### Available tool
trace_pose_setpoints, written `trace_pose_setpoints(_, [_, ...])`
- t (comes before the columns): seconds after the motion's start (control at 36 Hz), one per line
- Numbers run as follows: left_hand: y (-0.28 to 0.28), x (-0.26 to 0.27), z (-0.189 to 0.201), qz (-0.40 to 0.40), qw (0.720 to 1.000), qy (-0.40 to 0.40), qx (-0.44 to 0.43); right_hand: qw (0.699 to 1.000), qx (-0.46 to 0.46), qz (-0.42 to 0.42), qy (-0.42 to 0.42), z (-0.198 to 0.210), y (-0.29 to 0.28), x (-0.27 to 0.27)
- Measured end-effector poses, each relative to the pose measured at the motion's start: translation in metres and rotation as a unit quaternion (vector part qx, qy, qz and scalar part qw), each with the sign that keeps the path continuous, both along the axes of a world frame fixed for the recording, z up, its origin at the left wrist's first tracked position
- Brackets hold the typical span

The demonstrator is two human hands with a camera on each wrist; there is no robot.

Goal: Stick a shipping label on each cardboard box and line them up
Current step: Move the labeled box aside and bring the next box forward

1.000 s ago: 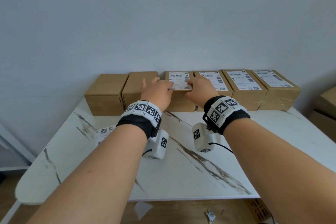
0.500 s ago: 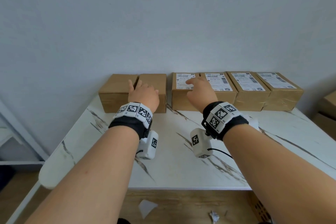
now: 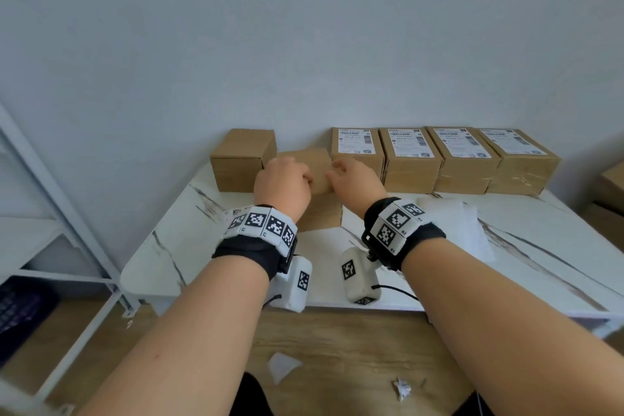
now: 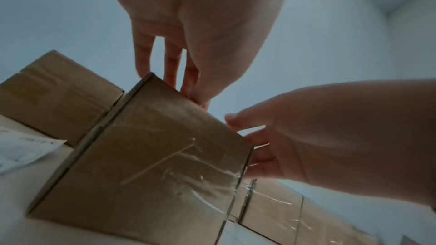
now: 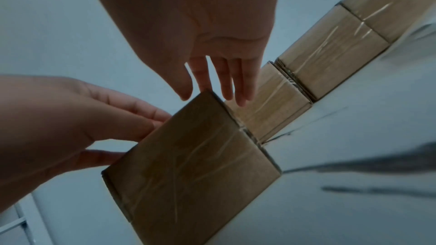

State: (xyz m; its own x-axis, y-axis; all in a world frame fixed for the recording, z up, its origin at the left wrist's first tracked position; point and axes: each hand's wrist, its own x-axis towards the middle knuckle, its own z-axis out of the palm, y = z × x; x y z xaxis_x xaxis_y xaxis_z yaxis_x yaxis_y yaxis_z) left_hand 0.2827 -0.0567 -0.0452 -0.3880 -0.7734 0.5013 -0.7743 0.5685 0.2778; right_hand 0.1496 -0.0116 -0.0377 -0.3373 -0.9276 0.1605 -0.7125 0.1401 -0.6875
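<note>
Head view: four labelled boxes (image 3: pixel 439 159) lined far right, two unlabelled left, left hand (image 3: pixel 282 187) gripping near unlabelled box (image 3: pixel 315 179), right hand (image 3: pixel 356 181) open-fingered on it.

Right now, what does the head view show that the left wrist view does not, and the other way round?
Only the head view shows the four labelled boxes in a row by the wall, their white labels on top, and the metal shelf. Only the left wrist view shows clear tape on the near face of the plain box. Both show the left hand and the right hand on that box's top edges.
</note>
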Motion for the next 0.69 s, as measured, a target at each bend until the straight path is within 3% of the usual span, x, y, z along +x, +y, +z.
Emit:
trace_pose_setpoints(0.22, [0.042, -0.002, -0.007, -0.012, 0.997, 0.076, 0.024, 1.000, 0.010, 0.002, -0.015, -0.006, 0.039, 0.004])
trace_pose_setpoints(0.69, [0.072, -0.021, -0.003, -0.106, 0.983, 0.115, 0.100, 0.998, 0.026, -0.060, -0.021, -0.002, 0.083, -0.029])
